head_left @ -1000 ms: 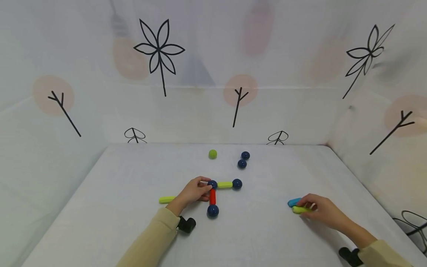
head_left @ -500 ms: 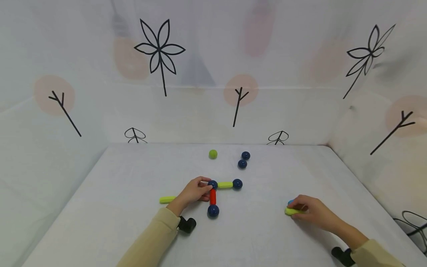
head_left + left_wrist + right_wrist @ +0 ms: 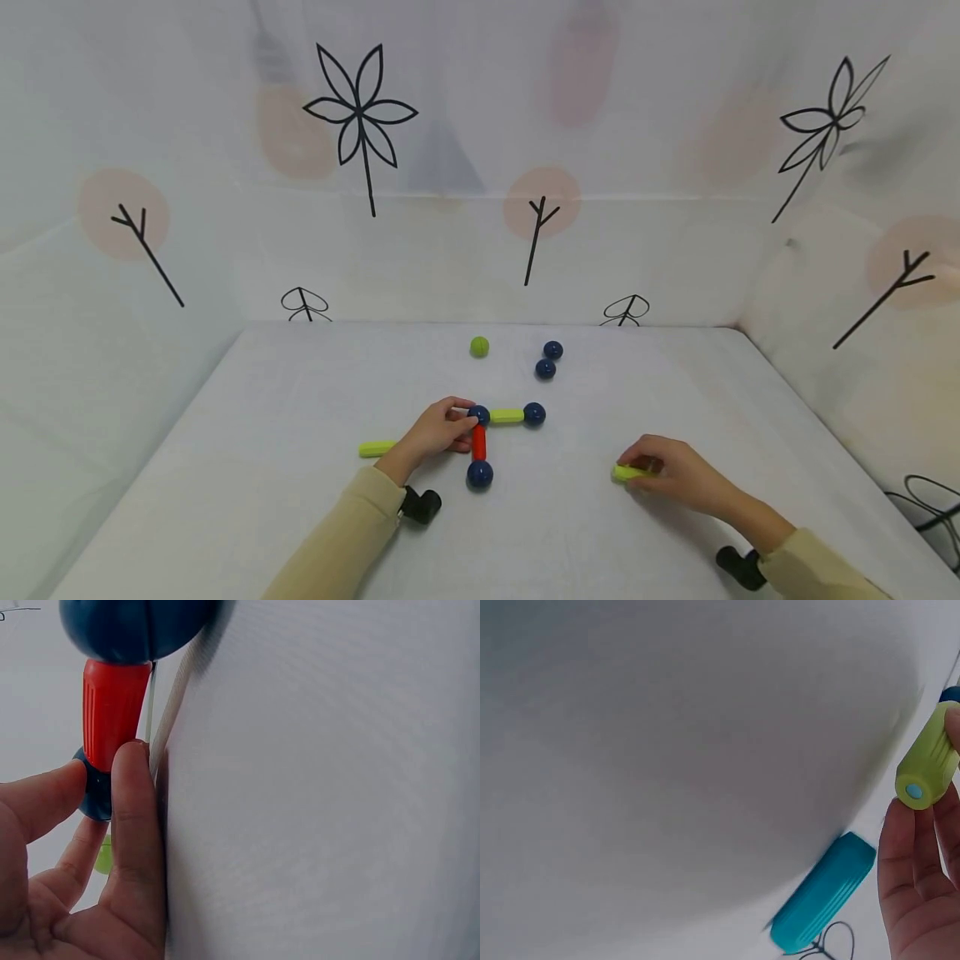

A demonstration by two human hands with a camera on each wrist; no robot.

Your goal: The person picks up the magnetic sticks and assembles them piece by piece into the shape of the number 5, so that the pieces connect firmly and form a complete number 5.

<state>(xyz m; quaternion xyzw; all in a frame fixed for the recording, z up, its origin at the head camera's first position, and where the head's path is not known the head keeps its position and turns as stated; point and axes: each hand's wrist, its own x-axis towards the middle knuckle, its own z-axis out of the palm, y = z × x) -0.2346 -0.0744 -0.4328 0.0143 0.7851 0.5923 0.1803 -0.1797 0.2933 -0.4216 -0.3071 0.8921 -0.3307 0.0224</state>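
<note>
My left hand pinches the dark blue corner ball of an L-shaped piece lying on the table. From that ball a lime building rod runs right to a second blue ball. A ribbed red rod runs toward me to a third ball, large at the top of the left wrist view. Thumb and fingers of my right hand hold another lime rod, a pale disc in its end. A teal-blue rod lies near that hand; the head view hides it.
A green ball and two blue balls sit farther back. One more lime rod lies left, partly behind my left wrist. A white patterned cloth stands along the table's back and sides.
My right hand has moved left across the table with the lime rod, away from the blue rod, which the hand now covers in the head view. My left hand stays put.
</note>
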